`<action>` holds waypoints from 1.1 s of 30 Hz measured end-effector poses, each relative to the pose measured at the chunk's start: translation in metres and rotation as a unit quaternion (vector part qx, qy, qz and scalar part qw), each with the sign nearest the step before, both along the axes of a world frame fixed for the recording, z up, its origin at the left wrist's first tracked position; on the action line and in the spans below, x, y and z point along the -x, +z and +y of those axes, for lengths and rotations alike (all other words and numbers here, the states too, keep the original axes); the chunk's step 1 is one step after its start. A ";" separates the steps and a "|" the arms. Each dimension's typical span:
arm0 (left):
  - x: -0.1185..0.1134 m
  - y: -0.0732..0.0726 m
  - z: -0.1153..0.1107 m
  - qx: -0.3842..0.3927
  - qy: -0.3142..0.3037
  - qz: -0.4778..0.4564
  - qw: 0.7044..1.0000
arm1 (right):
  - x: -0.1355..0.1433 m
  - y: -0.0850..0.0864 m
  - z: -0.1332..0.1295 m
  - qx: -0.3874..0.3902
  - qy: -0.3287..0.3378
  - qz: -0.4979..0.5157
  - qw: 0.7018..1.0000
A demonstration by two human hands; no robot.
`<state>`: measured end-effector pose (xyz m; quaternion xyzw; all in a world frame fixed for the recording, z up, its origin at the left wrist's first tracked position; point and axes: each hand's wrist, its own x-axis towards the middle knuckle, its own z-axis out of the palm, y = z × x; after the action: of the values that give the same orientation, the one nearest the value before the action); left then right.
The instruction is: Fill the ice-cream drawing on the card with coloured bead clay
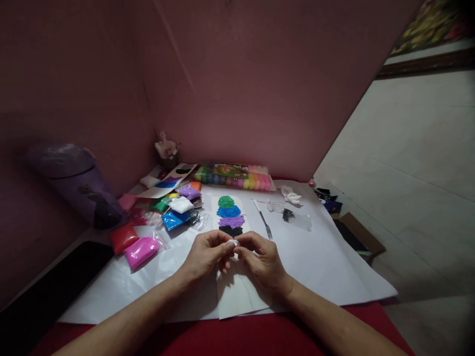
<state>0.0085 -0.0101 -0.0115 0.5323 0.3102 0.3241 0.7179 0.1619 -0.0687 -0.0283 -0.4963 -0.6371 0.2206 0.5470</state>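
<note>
Between the fingertips of my left hand (208, 254) and my right hand (264, 261) is a small piece of white clay (234, 243), pinched from both sides. Both hands are above a sheet of cream paper (237, 296). Just beyond the fingers, the paper bears textured clay patches stacked in a column: green (226, 201) at the far end, then blue (229, 211), purple (231, 221) and black (230, 230). A fork (266, 225) lies to the right of these patches.
Colored clay packets (142, 252) crowd the left side. A multicolored clay pack (235, 177) lies at the back. Crumpled white material (291, 195) and a clear bag (299, 219) are at the right. A large purple bottle (81, 188) stands far left.
</note>
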 end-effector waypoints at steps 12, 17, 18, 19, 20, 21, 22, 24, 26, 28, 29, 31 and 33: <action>0.004 -0.003 0.006 0.037 0.008 -0.038 0.999 | -0.002 -0.002 0.002 -0.058 -0.023 -0.039 0.997; 0.004 -0.001 0.003 0.025 -0.027 -0.023 0.999 | -0.002 0.002 0.000 -0.076 -0.008 -0.060 0.995; 0.004 -0.002 0.003 0.024 -0.032 -0.023 0.999 | -0.002 0.002 -0.001 -0.076 -0.004 -0.062 0.995; 0.004 -0.002 0.003 0.024 -0.036 -0.025 0.999 | -0.002 0.003 -0.002 -0.073 0.000 -0.062 0.995; 0.004 -0.003 0.003 0.021 -0.038 -0.024 0.999 | -0.002 0.003 -0.002 -0.066 0.005 -0.059 0.996; 0.004 -0.004 0.003 0.014 -0.038 -0.022 0.999 | -0.002 0.003 -0.002 -0.056 0.009 -0.056 0.997; 0.003 -0.005 0.003 0.002 -0.035 -0.019 0.999 | -0.001 0.004 -0.003 -0.045 0.010 -0.052 0.998; 0.002 -0.007 0.003 -0.028 -0.018 -0.015 0.999 | -0.001 0.004 -0.003 -0.028 0.006 -0.047 0.998; 0.001 -0.008 0.003 -0.052 0.019 -0.008 0.998 | 0.000 0.004 -0.002 -0.017 -0.007 -0.036 0.999; 0.000 -0.006 0.002 -0.061 0.060 -0.001 0.996 | 0.000 0.004 -0.001 -0.008 -0.019 -0.009 1.000; 0.000 -0.005 0.002 -0.062 0.076 -0.003 0.995 | 0.000 0.004 0.000 -0.003 -0.024 0.006 1.000; 0.000 -0.001 0.001 -0.056 0.089 -0.016 0.994 | 0.000 0.003 0.001 0.004 -0.039 0.026 0.999; 0.001 0.002 0.001 -0.044 0.086 -0.030 0.995 | -0.001 0.002 0.003 0.000 -0.057 0.035 0.998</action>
<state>0.0077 -0.0094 -0.0092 0.5247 0.3189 0.4132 0.6725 0.1633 -0.0661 -0.0262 -0.5241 -0.5880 0.2064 0.5805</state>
